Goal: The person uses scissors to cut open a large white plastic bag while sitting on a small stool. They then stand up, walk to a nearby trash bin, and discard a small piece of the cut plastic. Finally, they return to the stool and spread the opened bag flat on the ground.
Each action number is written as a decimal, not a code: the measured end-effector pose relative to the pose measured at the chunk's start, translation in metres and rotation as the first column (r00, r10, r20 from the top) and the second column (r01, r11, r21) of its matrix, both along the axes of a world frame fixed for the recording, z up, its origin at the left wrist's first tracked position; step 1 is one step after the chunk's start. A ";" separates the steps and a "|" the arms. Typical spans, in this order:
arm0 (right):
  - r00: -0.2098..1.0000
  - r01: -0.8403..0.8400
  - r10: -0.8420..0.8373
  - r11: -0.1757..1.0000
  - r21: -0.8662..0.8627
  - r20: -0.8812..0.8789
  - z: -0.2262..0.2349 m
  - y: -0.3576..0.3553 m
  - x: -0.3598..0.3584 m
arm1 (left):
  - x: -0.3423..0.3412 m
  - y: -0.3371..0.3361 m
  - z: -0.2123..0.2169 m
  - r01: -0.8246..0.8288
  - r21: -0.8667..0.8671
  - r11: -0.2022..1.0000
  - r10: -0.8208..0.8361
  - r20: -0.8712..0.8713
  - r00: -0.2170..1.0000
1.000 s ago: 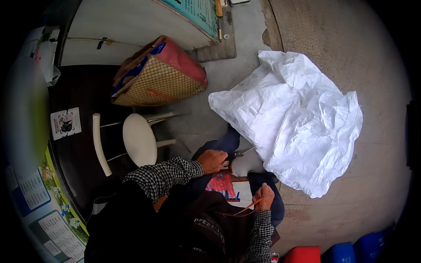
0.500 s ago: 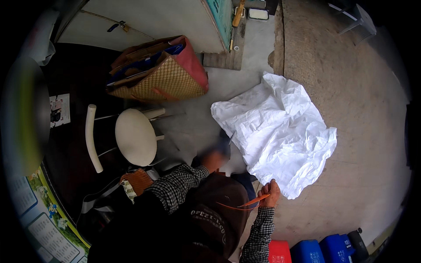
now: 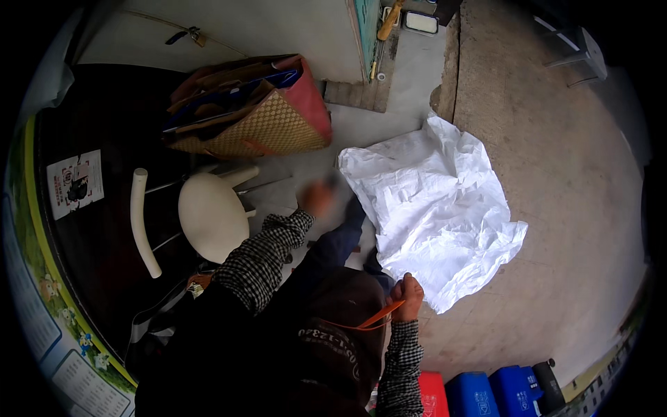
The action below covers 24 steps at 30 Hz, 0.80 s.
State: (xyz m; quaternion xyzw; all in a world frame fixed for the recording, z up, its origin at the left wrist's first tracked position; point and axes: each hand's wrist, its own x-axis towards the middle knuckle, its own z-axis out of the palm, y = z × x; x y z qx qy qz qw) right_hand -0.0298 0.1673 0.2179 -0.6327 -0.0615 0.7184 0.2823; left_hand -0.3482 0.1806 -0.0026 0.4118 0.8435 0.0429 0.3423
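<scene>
Our left hand [image 3: 316, 197] had swung up, blurred, grip unreadable, while our right hand [image 3: 406, 295] pinched the orange strap [image 3: 361, 323]; we judged keeping it taut beside the white sack [image 3: 434, 208] wisest.

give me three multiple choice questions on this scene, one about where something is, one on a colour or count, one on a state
1. Where does the white sack lie?
A. on the stool
B. spread on the ground
C. inside the woven bag

2. What colour is the strap in the right hand?
A. orange
B. green
C. white

3. How is the left hand?
A. resting on the stool
B. gripping the strap
C. raised and motion-blurred, holding nothing visible

Answers: 1 B, it lies crumpled flat on the concrete beside the person. 2 A, a thin orange band runs from the closed fist. 3 C, it is smeared, apart from the round white stool.
</scene>
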 end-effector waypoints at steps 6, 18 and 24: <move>1.000 -0.010 0.011 0.999 0.053 -0.013 0.014 0.033 0.001 | -0.018 -0.001 -0.027 0.079 -0.023 0.997 -0.081 -0.110 0.991; 0.990 0.129 -0.127 0.992 0.017 -0.060 -0.058 0.062 -0.024 | -0.056 -0.004 -0.072 0.211 -0.210 0.955 -0.244 -0.149 0.958; 0.995 0.095 -0.094 0.994 0.046 -0.016 -0.106 0.125 -0.010 | -0.055 0.061 -0.108 0.065 -0.212 0.975 -0.104 -0.182 0.978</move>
